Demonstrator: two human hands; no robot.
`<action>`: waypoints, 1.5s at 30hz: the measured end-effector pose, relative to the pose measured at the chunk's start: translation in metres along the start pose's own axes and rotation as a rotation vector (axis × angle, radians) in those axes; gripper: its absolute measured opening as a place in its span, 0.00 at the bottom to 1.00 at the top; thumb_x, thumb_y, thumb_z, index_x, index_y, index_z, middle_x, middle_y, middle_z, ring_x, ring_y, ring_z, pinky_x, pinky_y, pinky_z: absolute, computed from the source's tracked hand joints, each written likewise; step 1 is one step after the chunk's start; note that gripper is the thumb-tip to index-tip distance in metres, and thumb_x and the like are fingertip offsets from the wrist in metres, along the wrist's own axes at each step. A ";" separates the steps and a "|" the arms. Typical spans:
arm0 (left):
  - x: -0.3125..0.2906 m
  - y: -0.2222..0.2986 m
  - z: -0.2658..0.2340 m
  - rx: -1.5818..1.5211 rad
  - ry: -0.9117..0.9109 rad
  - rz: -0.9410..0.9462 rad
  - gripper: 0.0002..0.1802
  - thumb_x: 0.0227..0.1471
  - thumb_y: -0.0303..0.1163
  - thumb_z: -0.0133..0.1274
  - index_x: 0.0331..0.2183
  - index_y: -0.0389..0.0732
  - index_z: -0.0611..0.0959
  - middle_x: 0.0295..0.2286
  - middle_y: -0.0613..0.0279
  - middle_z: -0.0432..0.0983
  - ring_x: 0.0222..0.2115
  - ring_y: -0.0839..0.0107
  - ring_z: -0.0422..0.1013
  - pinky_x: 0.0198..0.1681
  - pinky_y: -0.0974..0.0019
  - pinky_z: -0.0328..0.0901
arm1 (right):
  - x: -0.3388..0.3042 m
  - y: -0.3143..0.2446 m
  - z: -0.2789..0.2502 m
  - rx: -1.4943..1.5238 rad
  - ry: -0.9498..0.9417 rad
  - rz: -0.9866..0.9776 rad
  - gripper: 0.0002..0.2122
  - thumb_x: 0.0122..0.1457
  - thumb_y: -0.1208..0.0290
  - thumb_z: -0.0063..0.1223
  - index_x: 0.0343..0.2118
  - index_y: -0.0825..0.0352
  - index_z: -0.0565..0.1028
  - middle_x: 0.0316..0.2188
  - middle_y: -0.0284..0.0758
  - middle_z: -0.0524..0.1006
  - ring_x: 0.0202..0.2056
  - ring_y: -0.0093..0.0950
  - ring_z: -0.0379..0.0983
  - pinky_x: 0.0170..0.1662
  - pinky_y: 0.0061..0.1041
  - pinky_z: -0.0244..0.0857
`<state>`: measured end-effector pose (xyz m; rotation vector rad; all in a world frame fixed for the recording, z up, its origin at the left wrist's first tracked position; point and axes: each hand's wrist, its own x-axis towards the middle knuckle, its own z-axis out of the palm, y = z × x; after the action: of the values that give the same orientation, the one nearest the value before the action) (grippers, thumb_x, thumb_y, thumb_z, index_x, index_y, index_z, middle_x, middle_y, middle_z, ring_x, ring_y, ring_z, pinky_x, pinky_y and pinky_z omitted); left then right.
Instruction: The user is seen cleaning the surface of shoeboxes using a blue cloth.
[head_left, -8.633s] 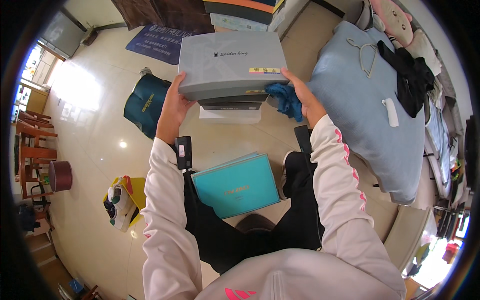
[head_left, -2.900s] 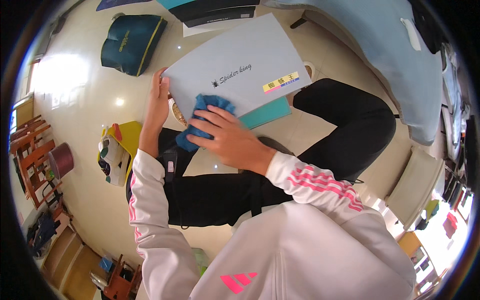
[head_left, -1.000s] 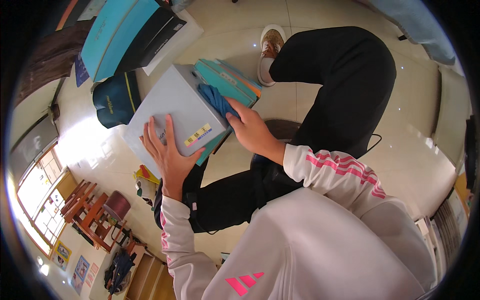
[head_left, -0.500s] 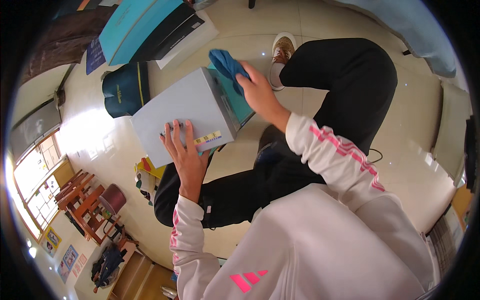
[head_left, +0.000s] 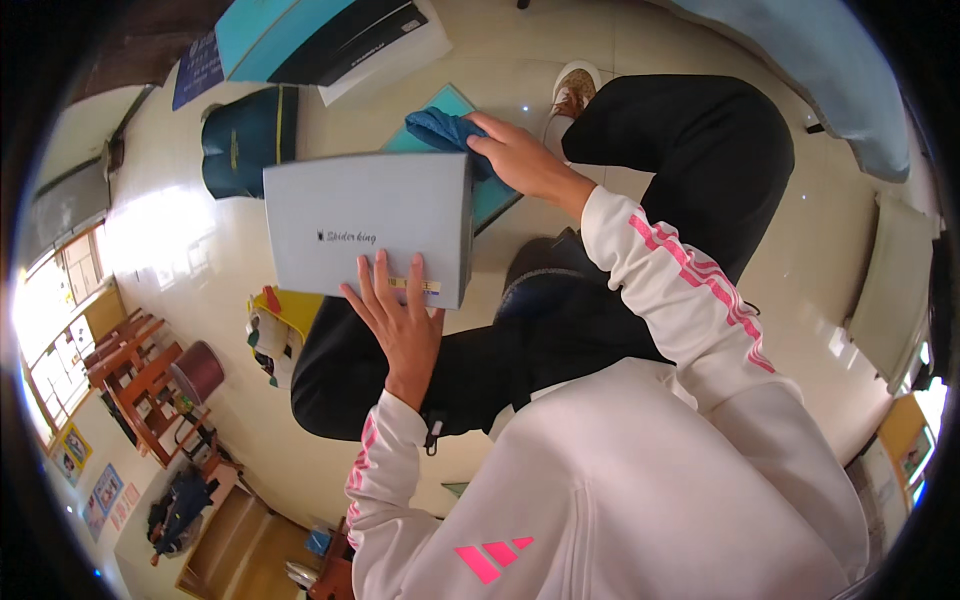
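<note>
A grey shoe box (head_left: 380, 205) with dark lettering and a small yellow label lies before me, turned so its long side runs across my view. My left hand (head_left: 405, 335) rests on its near edge, fingers spread flat over the top and the thumb by the edge. In my right hand (head_left: 515, 160) is a bunched blue cloth (head_left: 440, 130), at the box's far right corner. Beneath the box and cloth, a flat teal piece (head_left: 493, 203) shows on the floor; the grey box hides part of it.
A dark green bag (head_left: 245, 145) stands left of the box. Beyond it are a turquoise-and-black box (head_left: 295, 35) and a dark blue bag (head_left: 200, 72). A yellow container (head_left: 290, 310) sits by my left knee. Wooden chairs (head_left: 150, 380) and a brown bin (head_left: 198, 370) stand farther left.
The grey box has turned clockwise, its left side rising in view. My left hand has gone with it, slightly right. The cloth has shifted a little left and down, nearer the box's far edge.
</note>
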<state>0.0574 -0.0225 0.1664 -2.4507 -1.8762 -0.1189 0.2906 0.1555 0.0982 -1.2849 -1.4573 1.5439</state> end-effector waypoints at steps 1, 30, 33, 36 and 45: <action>0.003 -0.002 0.002 0.002 0.013 0.014 0.59 0.32 0.34 0.81 0.65 0.54 0.68 0.65 0.45 0.55 0.69 0.38 0.50 0.70 0.23 0.43 | -0.005 -0.006 -0.004 -0.012 -0.012 0.003 0.21 0.70 0.63 0.44 0.62 0.68 0.69 0.54 0.54 0.77 0.56 0.51 0.73 0.60 0.41 0.63; 0.041 -0.047 -0.002 -0.191 0.617 0.092 0.58 0.43 0.42 0.76 0.65 0.47 0.56 0.61 0.38 0.65 0.64 0.41 0.63 0.68 0.32 0.52 | -0.006 -0.156 -0.037 -0.212 0.027 0.024 0.33 0.60 0.44 0.62 0.54 0.73 0.77 0.44 0.40 0.79 0.45 0.29 0.75 0.52 0.26 0.68; 0.051 -0.042 -0.032 -0.443 0.606 0.011 0.53 0.40 0.39 0.77 0.60 0.43 0.61 0.58 0.41 0.70 0.61 0.42 0.67 0.68 0.37 0.56 | -0.009 -0.179 -0.051 -0.184 -0.009 -0.170 0.29 0.63 0.43 0.59 0.47 0.71 0.80 0.32 0.36 0.79 0.34 0.25 0.76 0.43 0.24 0.70; 0.061 -0.038 -0.055 -0.512 0.463 -0.030 0.57 0.35 0.46 0.79 0.60 0.38 0.64 0.54 0.42 0.73 0.55 0.44 0.71 0.62 0.46 0.62 | -0.009 -0.200 -0.057 -0.077 0.155 -0.455 0.20 0.66 0.52 0.60 0.42 0.70 0.80 0.28 0.28 0.74 0.31 0.18 0.66 0.36 0.22 0.64; 0.082 -0.050 -0.030 -0.673 0.270 -0.034 0.61 0.29 0.44 0.76 0.58 0.31 0.59 0.48 0.43 0.73 0.46 0.47 0.75 0.50 0.50 0.67 | -0.013 -0.221 -0.061 -0.185 0.218 -0.483 0.17 0.66 0.58 0.60 0.42 0.72 0.79 0.31 0.31 0.74 0.34 0.21 0.67 0.40 0.23 0.64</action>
<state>0.0297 0.0669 0.2037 -2.5723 -1.9768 -1.1940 0.3153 0.2023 0.3216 -1.0578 -1.6433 0.9449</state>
